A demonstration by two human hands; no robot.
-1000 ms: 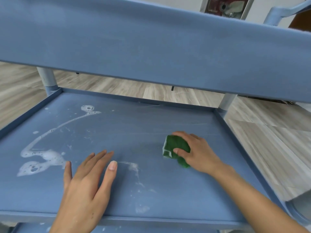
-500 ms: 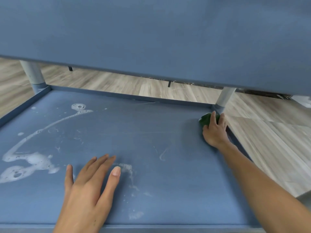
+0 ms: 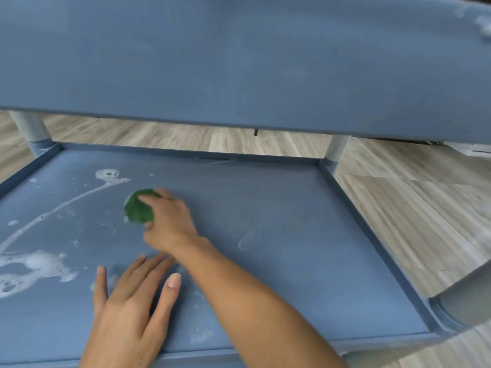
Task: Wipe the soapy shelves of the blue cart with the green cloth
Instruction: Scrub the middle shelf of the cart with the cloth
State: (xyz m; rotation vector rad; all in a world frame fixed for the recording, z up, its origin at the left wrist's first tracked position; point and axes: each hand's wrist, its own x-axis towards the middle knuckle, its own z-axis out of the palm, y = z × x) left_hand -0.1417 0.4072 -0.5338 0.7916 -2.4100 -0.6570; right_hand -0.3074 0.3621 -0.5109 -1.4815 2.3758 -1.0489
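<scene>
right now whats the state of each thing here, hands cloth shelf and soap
right hand: closed on the green cloth, pressing it to the shelf
green cloth: bunched, on the shelf beside the foam trail
left hand: open, flat on the shelf
middle shelf: right part mostly wiped, left part soapy
soap foam: unwiped, in streaks and blobs on the left

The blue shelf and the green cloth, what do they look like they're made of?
Blue shelf: probably moulded plastic, matte; uniform colour, raised rim, soap foam sitting on top unabsorbed. Green cloth: looks like a soft, fuzzy fabric or scouring pad, bunched under the right hand; blurred, so uncertain.
</scene>
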